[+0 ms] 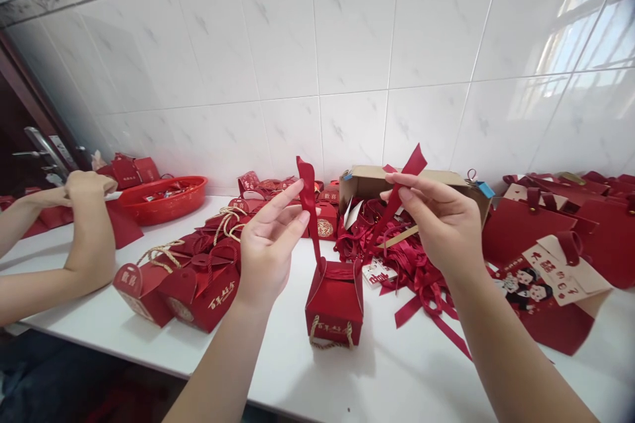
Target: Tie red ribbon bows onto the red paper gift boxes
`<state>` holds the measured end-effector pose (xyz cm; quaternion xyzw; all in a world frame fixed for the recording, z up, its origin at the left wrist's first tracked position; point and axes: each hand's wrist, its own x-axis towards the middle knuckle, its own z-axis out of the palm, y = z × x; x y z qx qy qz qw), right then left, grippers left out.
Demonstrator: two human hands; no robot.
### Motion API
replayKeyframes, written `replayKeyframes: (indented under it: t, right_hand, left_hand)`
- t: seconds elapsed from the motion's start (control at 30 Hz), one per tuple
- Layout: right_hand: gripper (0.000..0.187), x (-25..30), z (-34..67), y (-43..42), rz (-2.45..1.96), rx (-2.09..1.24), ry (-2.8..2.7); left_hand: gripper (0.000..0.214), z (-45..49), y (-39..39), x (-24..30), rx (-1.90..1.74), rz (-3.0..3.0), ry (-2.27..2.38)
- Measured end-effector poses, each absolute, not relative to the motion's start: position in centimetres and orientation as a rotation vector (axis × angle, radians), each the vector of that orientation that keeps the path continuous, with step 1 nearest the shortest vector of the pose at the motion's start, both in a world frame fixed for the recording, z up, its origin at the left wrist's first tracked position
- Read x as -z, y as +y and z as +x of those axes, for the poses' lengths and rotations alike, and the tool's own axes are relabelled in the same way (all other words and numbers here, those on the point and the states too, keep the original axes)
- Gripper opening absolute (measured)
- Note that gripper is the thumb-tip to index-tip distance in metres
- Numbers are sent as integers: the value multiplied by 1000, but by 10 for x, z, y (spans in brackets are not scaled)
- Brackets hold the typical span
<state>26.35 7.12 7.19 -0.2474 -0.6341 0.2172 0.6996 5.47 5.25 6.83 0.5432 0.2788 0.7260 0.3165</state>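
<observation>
A small red gift box [335, 301] with gold lettering and a twisted gold cord handle hanging down its front stands on the white table before me. A red ribbon [308, 211] runs up from the top of the box in two ends. My left hand [272, 244] pinches one end between thumb and fingers, above and left of the box. The other end is pinched in my right hand [439, 215], above and right of it. Both ends are raised and spread apart. No bow or knot shows on top of the box.
Finished-looking red boxes [198, 277] crowd the left, near a red plastic basin [166, 201]. Behind, a cardboard carton [446, 178] spills loose ribbons [417, 271]. Red gift bags [555, 304] stand at right. Another person's forearms [89, 238] are at far left. A tiled wall backs the table.
</observation>
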Motion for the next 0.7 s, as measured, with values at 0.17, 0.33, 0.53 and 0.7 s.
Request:
replayKeyframes:
  t: [0.17,0.33,0.53,0.7]
  right_hand:
    - [26,-72,256,67,-586,-751,-1502]
    - [23,-70,245,62,-569,-876,-1705]
    - [17,-73,241,58,-533,-752,-1847]
    - [15,-71,242,60,-505,-767,-1879]
  left_hand:
    - [24,63,50,-69,-1836,1655,798]
    - [37,70,44,-71,-1606,1896,771]
    - [73,68,43,-76,-1545,1839,783]
    - [43,62,49,-79,-1346,1646,767]
